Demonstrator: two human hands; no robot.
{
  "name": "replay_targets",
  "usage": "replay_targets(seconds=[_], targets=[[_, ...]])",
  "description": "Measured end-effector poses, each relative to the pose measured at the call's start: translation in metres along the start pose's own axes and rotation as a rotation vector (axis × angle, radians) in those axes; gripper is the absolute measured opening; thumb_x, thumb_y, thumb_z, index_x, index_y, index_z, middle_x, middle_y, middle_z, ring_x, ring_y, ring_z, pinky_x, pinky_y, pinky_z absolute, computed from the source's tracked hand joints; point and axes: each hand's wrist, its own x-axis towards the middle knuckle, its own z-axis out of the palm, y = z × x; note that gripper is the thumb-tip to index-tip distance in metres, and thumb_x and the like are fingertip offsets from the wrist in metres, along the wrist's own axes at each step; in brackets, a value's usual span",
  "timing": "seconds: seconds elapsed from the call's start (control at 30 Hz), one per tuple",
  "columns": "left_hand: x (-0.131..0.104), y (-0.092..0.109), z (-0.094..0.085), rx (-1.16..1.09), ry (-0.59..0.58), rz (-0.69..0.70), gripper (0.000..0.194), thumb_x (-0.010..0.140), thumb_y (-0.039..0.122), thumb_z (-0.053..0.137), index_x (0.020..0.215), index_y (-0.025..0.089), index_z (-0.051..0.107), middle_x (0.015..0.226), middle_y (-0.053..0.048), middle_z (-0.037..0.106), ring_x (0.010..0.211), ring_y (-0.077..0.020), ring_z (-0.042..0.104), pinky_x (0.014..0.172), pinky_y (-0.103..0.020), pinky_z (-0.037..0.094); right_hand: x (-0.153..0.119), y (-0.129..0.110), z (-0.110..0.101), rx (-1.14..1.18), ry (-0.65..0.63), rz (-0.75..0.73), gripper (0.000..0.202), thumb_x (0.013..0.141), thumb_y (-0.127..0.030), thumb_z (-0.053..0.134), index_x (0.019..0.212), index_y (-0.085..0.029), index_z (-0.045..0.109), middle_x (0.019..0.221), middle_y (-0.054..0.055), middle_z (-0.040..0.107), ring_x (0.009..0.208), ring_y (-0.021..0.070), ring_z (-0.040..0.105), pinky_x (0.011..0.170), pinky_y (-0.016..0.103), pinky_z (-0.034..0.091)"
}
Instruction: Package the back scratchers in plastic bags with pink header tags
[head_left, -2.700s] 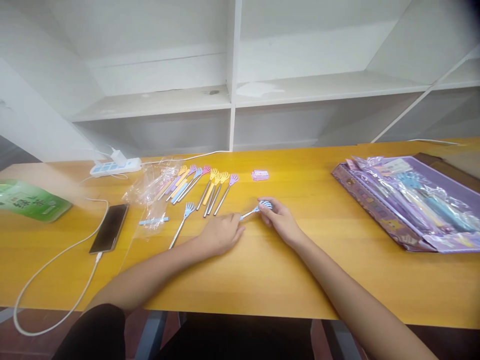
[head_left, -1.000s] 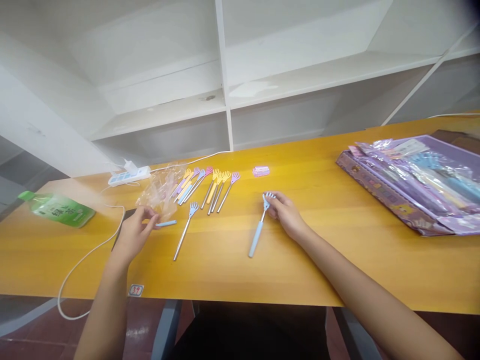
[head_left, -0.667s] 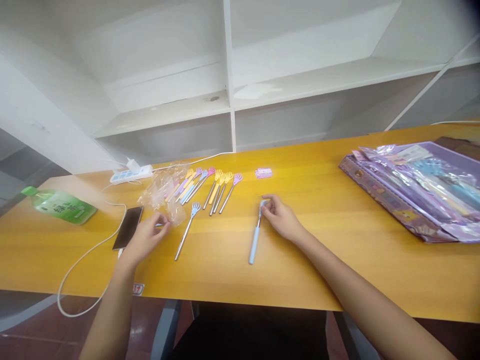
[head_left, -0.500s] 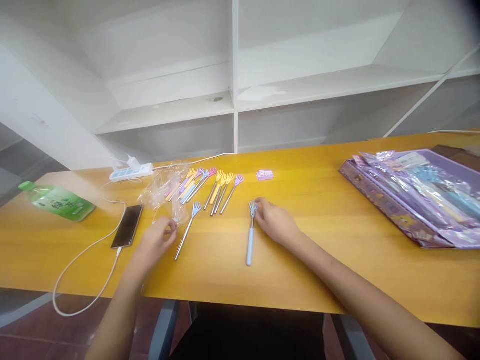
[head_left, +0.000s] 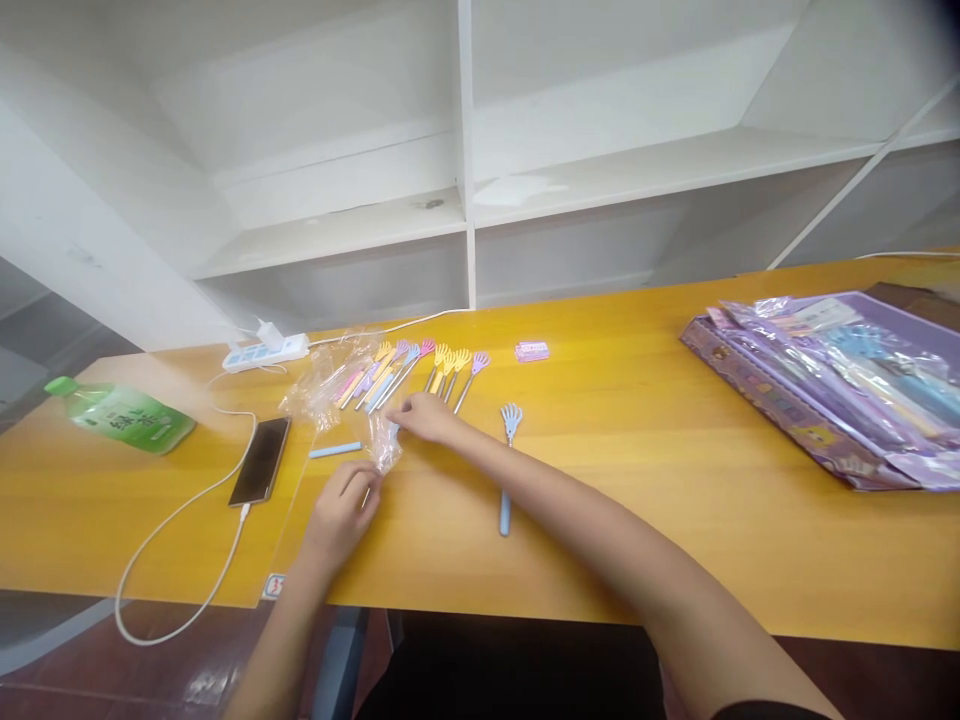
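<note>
My left hand [head_left: 346,508] has its fingers closed at the lower end of a crumpled clear plastic wrapper [head_left: 385,452]. My right hand [head_left: 429,416] reaches across to the left, its fingertips pinched at the light-blue head of a back scratcher [head_left: 393,430], most of which is hidden by the wrapper and the hands. A loose light-blue handle sleeve [head_left: 335,450] lies left of the wrapper. Under my right forearm rests another blue back scratcher [head_left: 511,418], its middle covered. Beyond my hands several yellow, purple, pink and blue back scratchers [head_left: 450,370] lie in a row.
Left are a green bottle [head_left: 127,415] on its side, a phone [head_left: 259,460] on a white cable and a power strip [head_left: 266,352]. More clear wrappers [head_left: 311,390] lie nearby. Small pink labels [head_left: 532,351] lie mid-table. A purple box [head_left: 780,410] of packaged items stands right.
My right hand has left the right-hand blue scratcher and crossed to the left one. My left hand and the wrapper have shifted right. The loose blue sleeve has come into view.
</note>
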Motion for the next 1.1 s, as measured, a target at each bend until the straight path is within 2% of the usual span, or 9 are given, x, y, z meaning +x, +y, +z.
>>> replay_targets(seconds=[0.07,0.17,0.27,0.4,0.53,0.7,0.83,0.97,1.1], targets=[[0.001,-0.002,0.002,-0.015,0.026,-0.059,0.010,0.098,0.019,0.063,0.107,0.024,0.063,0.115,-0.009,0.069,0.113,-0.0242,0.068,0.101,-0.041,0.056,0.002,0.003,0.004,0.165,-0.031,0.027,0.027,0.091,-0.033,0.068,0.068,-0.019,0.064,0.065,0.001,0.066,0.069,0.0161,0.063,0.066,0.025,0.043],[0.005,-0.010,0.006,-0.118,0.059,-0.238,0.062,0.090,0.033,0.077,0.145,0.029,0.049,0.131,-0.011,0.065,0.109,-0.0269,0.067,0.091,-0.044,0.060,-0.003,0.006,0.005,0.441,-0.079,0.059,0.020,0.096,-0.033,0.058,0.082,-0.020,0.063,0.070,0.000,0.068,0.062,0.0128,0.059,0.060,0.023,0.045],[0.011,-0.018,0.009,-0.312,-0.057,-0.392,0.099,0.084,0.036,0.082,0.163,0.035,0.023,0.136,-0.009,0.067,0.076,-0.0152,0.059,0.069,-0.033,0.056,-0.012,0.007,0.002,0.672,-0.114,0.091,0.020,0.098,-0.038,0.055,0.087,-0.021,0.055,0.075,0.001,0.070,0.056,0.0110,0.056,0.055,0.022,0.045],[0.020,-0.024,0.011,-0.688,-0.109,-0.505,0.108,0.078,0.035,0.087,0.164,0.037,0.022,0.144,-0.011,0.061,0.066,-0.0068,0.048,0.064,-0.025,0.050,-0.025,0.006,0.000,0.893,-0.162,0.112,0.021,0.097,-0.039,0.057,0.088,-0.023,0.048,0.080,0.001,0.071,0.051,0.0096,0.053,0.052,0.023,0.046],[0.027,-0.026,0.010,-0.785,-0.189,-0.524,0.098,0.078,0.039,0.087,0.160,0.031,0.033,0.125,-0.008,0.070,0.065,-0.0075,0.054,0.068,-0.026,0.052,-0.034,0.002,0.005,1.020,-0.171,0.098,0.031,0.094,-0.048,0.064,0.089,-0.023,0.047,0.070,-0.003,0.065,0.049,0.0103,0.052,0.049,0.022,0.043],[0.034,-0.035,0.003,-0.329,-0.197,-0.312,0.024,0.092,0.042,0.070,0.103,0.021,0.072,0.094,-0.005,0.074,0.084,-0.0194,0.068,0.081,-0.033,0.056,-0.045,-0.010,-0.005,1.108,-0.052,-0.018,0.044,0.090,-0.063,0.067,0.091,-0.024,0.046,0.068,-0.009,0.057,0.048,0.0072,0.047,0.049,0.020,0.038],[0.037,-0.053,-0.013,-0.077,-0.167,-0.175,0.023,0.098,0.040,0.061,0.093,0.021,0.073,0.090,-0.005,0.074,0.083,-0.0195,0.066,0.080,-0.032,0.054,-0.062,-0.010,-0.043,1.022,0.161,-0.176,0.047,0.090,-0.070,0.062,0.092,-0.025,0.047,0.070,-0.008,0.059,0.047,0.0076,0.046,0.048,0.022,0.036],[0.032,-0.069,-0.052,0.093,-0.255,-0.130,0.021,0.091,0.042,0.068,0.096,0.024,0.076,0.099,-0.007,0.078,0.092,-0.0256,0.065,0.084,-0.037,0.054,-0.091,0.007,-0.090,0.847,0.298,-0.198,0.041,0.095,-0.065,0.060,0.093,-0.025,0.051,0.066,-0.007,0.060,0.046,0.0082,0.042,0.049,0.023,0.035],[0.033,-0.036,-0.091,0.089,-0.351,-0.068,0.053,0.081,0.052,0.081,0.130,0.033,0.071,0.134,-0.008,0.070,0.117,-0.0337,0.060,0.098,-0.048,0.054,-0.121,0.034,-0.119,0.707,0.331,-0.158,0.034,0.097,-0.057,0.063,0.094,-0.025,0.053,0.079,-0.003,0.070,0.047,0.0083,0.041,0.050,0.025,0.035]])
